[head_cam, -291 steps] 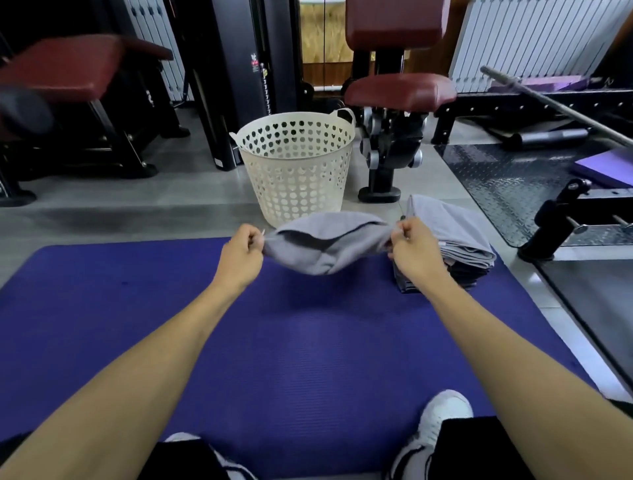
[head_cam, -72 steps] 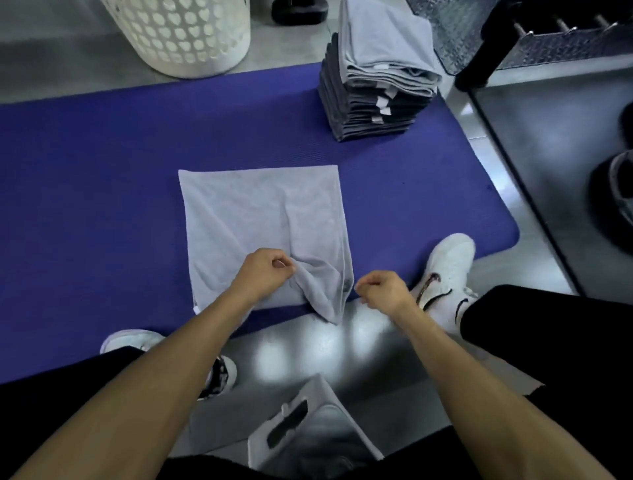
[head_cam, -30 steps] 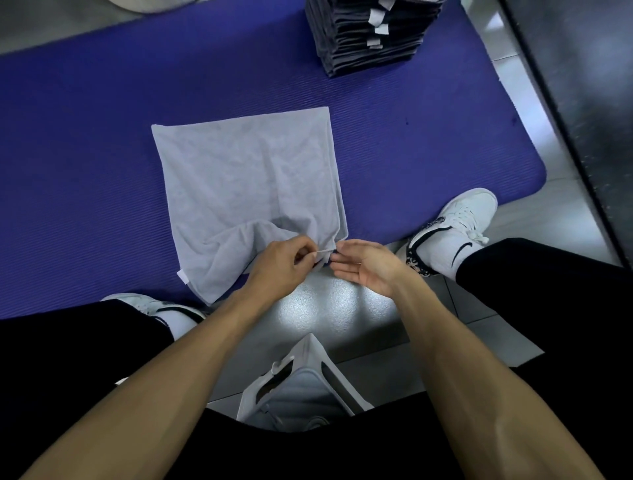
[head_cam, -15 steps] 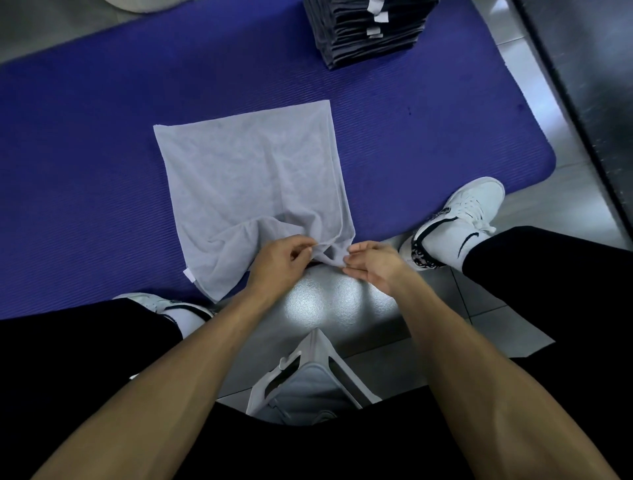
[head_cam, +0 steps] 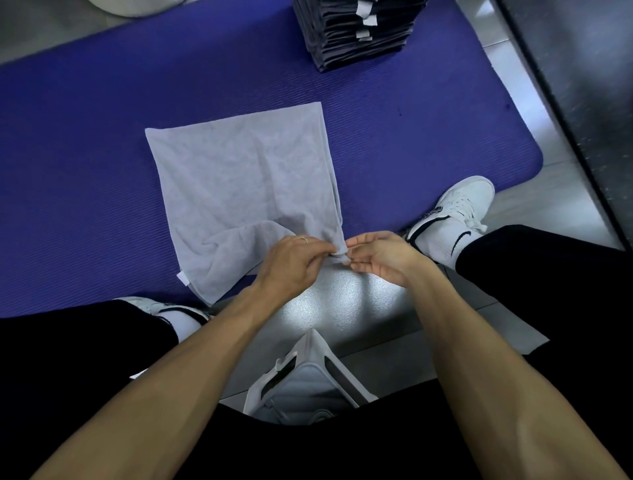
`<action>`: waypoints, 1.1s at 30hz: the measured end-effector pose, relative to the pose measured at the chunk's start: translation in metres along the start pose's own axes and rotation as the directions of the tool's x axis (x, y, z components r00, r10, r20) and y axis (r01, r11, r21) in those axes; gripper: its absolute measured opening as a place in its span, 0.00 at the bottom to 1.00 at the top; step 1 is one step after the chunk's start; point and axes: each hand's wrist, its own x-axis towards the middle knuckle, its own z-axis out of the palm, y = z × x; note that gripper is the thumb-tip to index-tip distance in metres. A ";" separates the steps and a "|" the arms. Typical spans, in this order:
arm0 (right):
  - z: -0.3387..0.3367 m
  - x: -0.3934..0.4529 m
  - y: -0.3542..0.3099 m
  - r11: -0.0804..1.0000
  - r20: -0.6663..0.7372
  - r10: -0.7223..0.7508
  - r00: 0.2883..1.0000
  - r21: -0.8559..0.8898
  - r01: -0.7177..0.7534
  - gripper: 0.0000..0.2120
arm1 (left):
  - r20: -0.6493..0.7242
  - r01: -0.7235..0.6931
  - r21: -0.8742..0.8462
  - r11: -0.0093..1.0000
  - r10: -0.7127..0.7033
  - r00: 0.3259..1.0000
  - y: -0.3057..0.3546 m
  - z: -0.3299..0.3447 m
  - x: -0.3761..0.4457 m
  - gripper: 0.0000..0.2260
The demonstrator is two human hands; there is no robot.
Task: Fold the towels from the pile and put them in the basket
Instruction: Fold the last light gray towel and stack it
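Since half a second ago, the right hand (head_cam: 378, 257) has turned palm-up with its fingers loosened, where it was pinching the near right corner of the towel (head_cam: 239, 192). The left hand (head_cam: 291, 262) has kept its pinch on that corner, fingers curled round the cloth, a ring visible on one finger.

The towel lies spread on the mat (head_cam: 85, 164), nearly flat at its far edge, bunched and lifted at the near right corner. A small tag shows at its near left corner. The pile (head_cam: 356, 31) stands at the far end of the mat, well apart from the towel. Only a sliver of the basket (head_cam: 137, 2) shows at the top edge.

Step in hand, by judgement: preparing the first fold; the corner is being sorted out, and no fold is yet made.

Next move calls for:
- Right hand to take the near right corner again.
- Left hand to shift to the near left corner.
- Both to carry the near edge over to the far edge, corners matched.

Risk: the bunched cloth may crease if not pulled taut first.
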 end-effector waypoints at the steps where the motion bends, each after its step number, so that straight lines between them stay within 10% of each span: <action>1: -0.001 0.000 0.000 1.000 0.002 0.000 1.000 0.006 0.000 0.08 | 0.006 0.012 -0.021 1.000 -0.012 1.000 0.001 0.000 0.000 0.15; 16: 0.004 -0.003 -0.003 1.000 -0.027 -0.024 0.999 -0.005 0.024 0.04 | 0.049 -0.016 -0.037 0.999 0.018 0.999 -0.003 0.004 -0.002 0.17; 22: 0.024 0.008 -0.008 0.984 -0.141 -0.128 0.982 -0.141 0.108 0.10 | -0.045 0.245 -0.171 0.954 -0.256 0.966 -0.009 0.002 -0.017 0.11; 28: 0.090 0.037 -0.011 0.880 -0.024 -0.226 0.974 -0.434 0.194 0.12 | -0.083 0.712 -0.471 0.520 -0.830 0.552 -0.043 -0.018 -0.071 0.06; 33: 0.145 0.063 0.020 0.718 0.009 -0.262 0.965 -0.666 0.201 0.15 | -0.051 0.795 -0.591 0.139 -0.990 0.135 -0.074 -0.019 -0.130 0.08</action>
